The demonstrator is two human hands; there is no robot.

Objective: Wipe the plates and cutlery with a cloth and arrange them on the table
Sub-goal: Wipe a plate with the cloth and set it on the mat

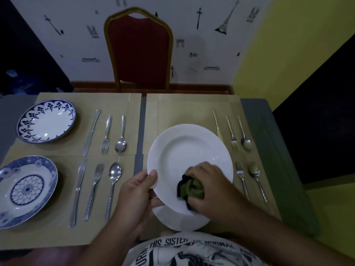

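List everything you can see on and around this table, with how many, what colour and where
White plate: one, held above the right mats.
Second white plate: one, partly hidden beneath it.
Patterned plates: two, blue and white, left side.
Knives: three, silver, two left, one far right.
Forks: four, silver, two each side.
Spoons: four, silver, two each side.
Cloth: one, green and dark, on the white plate.
Mats: tan, covering the table.
Chair: one, red, far side.
Left hand: grips the plate's rim.
Right hand: presses the cloth.
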